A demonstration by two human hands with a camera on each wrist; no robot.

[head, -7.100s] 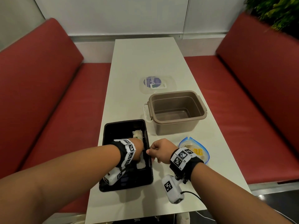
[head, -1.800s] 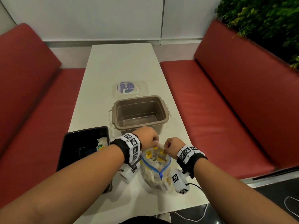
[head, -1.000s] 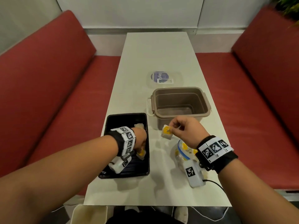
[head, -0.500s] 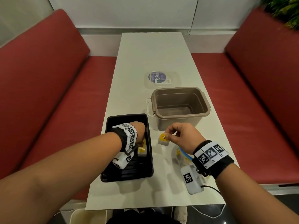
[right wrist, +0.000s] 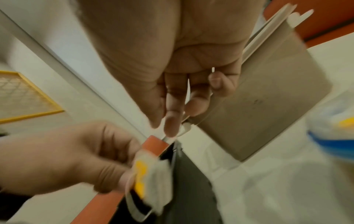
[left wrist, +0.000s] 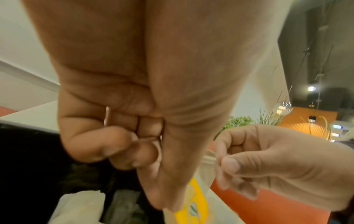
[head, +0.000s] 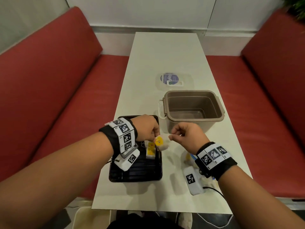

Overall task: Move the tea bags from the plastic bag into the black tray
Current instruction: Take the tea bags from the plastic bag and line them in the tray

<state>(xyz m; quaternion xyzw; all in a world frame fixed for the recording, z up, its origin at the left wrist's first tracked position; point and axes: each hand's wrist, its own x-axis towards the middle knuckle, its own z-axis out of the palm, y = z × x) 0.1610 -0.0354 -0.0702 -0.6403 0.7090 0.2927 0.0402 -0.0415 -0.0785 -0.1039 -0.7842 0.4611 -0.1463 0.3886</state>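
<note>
Head view: the left hand hovers over the far right corner of the black tray, its fingers pinching a tea bag by the yellow tag, and the pale pouch hangs just over the tray's right rim. The right hand is just beside it above the white surface, thumb and forefinger pressed together; whether they hold a string I cannot tell here. 2 more yellow-tagged tea bags lie inside the tray. The plastic bag with its blue zip lies on the surface under the right wrist, mostly hidden. A brown tub stands behind the hands, a clear lid farther back, and red benches run along both sides.

Left wrist view: the left hand's fingers are curled tight, thumb tip pressed onto a yellow tag. The right hand is close by, thumb and forefinger closed on something thin and pale. A white tea bag lies in the dark tray.

Right wrist view: blurred. The right hand's fingers are curled in and narrow. The left hand pinches the yellow-tagged tea bag above the tray's edge, the tub wall behind.
</note>
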